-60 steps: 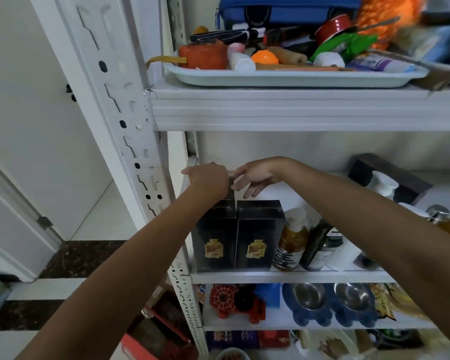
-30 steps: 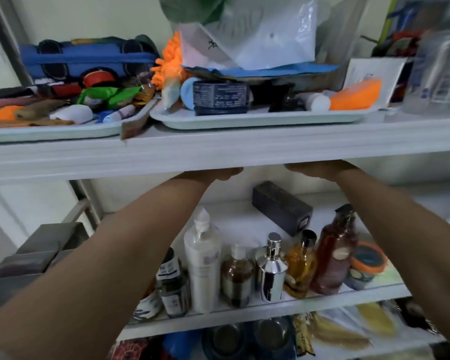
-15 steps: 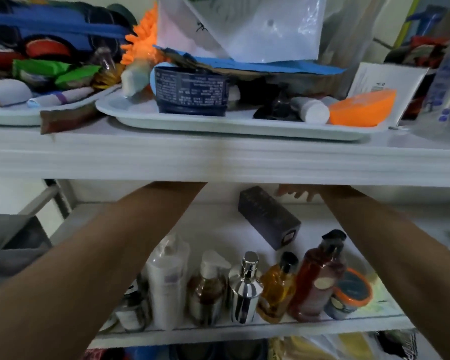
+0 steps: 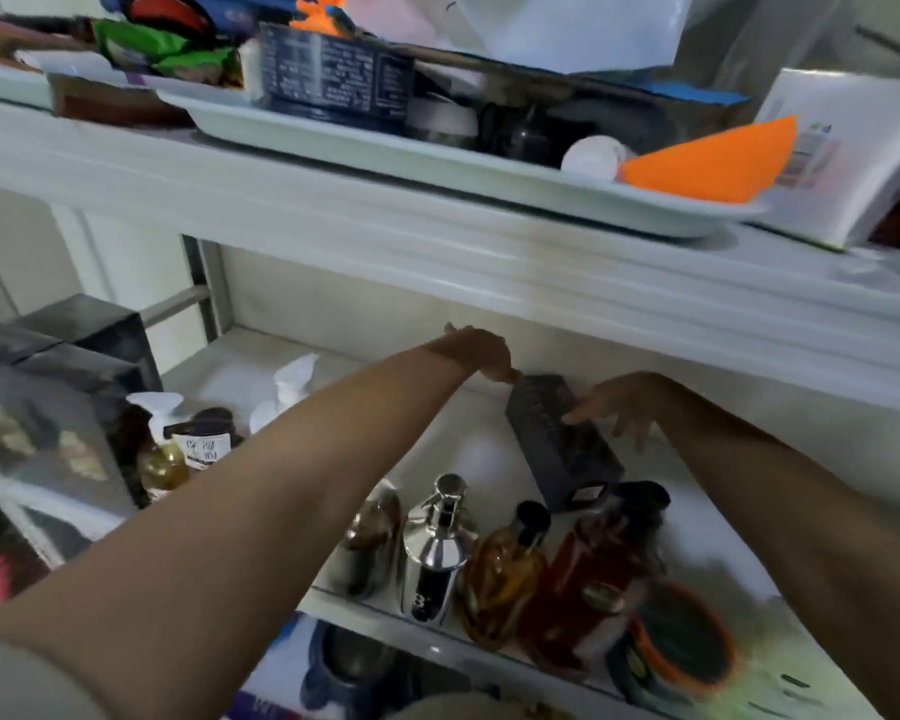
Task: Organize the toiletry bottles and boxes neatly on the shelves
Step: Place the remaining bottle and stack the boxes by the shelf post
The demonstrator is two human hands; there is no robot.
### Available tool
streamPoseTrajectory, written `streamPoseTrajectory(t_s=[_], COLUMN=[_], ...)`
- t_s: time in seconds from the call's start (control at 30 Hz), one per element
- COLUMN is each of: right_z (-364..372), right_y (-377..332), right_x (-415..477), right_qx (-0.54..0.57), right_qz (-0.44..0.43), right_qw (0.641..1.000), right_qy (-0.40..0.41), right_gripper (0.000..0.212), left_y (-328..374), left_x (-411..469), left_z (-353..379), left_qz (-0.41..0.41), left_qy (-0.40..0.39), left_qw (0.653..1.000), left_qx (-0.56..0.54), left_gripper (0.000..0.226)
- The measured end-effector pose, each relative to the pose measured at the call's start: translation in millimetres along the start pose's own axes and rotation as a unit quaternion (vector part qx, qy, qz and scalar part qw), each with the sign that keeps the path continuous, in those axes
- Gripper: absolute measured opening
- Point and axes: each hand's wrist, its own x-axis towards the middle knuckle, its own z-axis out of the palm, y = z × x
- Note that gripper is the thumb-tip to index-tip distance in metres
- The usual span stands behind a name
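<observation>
A long dark box (image 4: 559, 444) lies on its side at the back of the middle shelf (image 4: 468, 459). My left hand (image 4: 476, 353) touches its far end with its fingertips. My right hand (image 4: 617, 405) lies against the box's right side with fingers spread. Along the shelf's front stand a brown bottle (image 4: 367, 543), a chrome pump bottle (image 4: 435, 548), an amber bottle (image 4: 505, 574) and a dark red bottle (image 4: 588, 574). Two black boxes (image 4: 48, 402) stand at the left end, with small bottles (image 4: 178, 449) beside them.
An orange-rimmed jar (image 4: 681, 646) sits at the right front of the shelf. The shelf above carries a white tray (image 4: 365, 148) full of clutter, including a dark tub (image 4: 333, 75) and an orange piece (image 4: 713, 163). Blue bowls (image 4: 344, 662) show on the shelf below.
The view swung right from the two black boxes and dropped lower. Both hands went from the black boxes to the back of the shelf and now touch the lying dark box.
</observation>
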Motion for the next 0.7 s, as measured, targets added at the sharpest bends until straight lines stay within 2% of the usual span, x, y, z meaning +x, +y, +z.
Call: streamPoseTrajectory(t_s=[0.1,0.23,0.33,0.4,0.43,0.6,0.7], right_z=[13.3,33.6,43.0,48.0,51.0,55.0,55.5], right_y=[13.2,17.3,21.7,26.0,25.7,27.2,29.3], right_x=[14.4,17.4,33.6,47.7,42.8,37.3,39.8], right_qx=[0.017,0.024,0.004,0.001,0.006,0.038,0.034], right_qz=[0.007,-0.093,-0.135,-0.116,-0.115,-0.100,-0.097], right_qw=[1.000,0.994,0.988,0.989,0.987,0.981,0.983], right_qy=[-0.001,0.042,0.070,0.090,0.110,0.163,0.152], right_gripper=[0.109,0.096,0.110,0.123,0.123,0.090,0.077], left_y=[20.7,35.9,45.3,48.9,49.1,50.7,53.5], left_x=[-10.6,-2.0,1.6,-2.2,-5.4,-15.8,-15.2], left_z=[16.9,46.7,55.7,57.9,57.7,55.9,52.2], left_qz=[0.002,-0.008,-0.017,-0.030,-0.028,-0.035,-0.024], left_qy=[-0.028,-0.080,-0.113,-0.128,-0.131,-0.116,-0.091], left_qw=[1.000,0.997,0.993,0.990,0.989,0.985,0.981], left_qx=[0.009,-0.014,-0.037,-0.059,-0.066,-0.127,-0.170], left_gripper=[0.068,0.065,0.063,0.066,0.066,0.054,0.044])
